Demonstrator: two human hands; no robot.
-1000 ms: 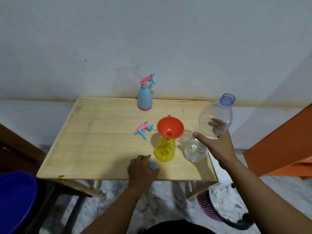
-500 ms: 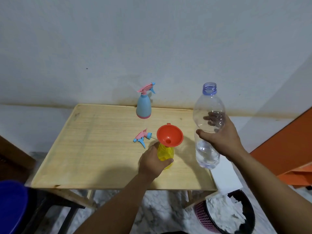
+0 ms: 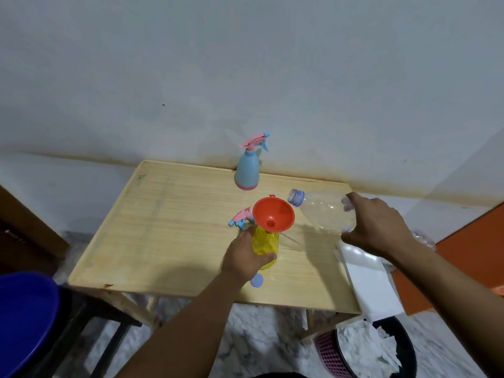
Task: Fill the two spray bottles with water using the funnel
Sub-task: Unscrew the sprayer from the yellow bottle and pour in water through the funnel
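A yellow spray bottle (image 3: pixel 266 244) stands uncapped on the wooden table (image 3: pixel 169 230), with an orange funnel (image 3: pixel 273 216) in its neck. My left hand (image 3: pixel 244 256) grips the yellow bottle's body. My right hand (image 3: pixel 379 227) holds a clear water bottle (image 3: pixel 323 210) tipped nearly level, its open blue-ringed mouth at the funnel's right rim. A blue spray bottle (image 3: pixel 246 171) with a pink and blue trigger head stands at the table's far edge. A loose pink and blue spray head (image 3: pixel 241 216) lies behind the funnel. A pale blue cap (image 3: pixel 257 281) lies near my left wrist.
A white wall rises right behind the table. A dark bin (image 3: pixel 381 347) holding white paper sits on the floor at the lower right, with a white sheet (image 3: pixel 368 279) above it. A blue round object (image 3: pixel 23 320) is at the lower left. An orange surface (image 3: pixel 469 241) lies right.
My left hand moved from the table's front edge to the yellow bottle and closed on it. My right hand lifted the water bottle, then tipped it left until its mouth reached the funnel.
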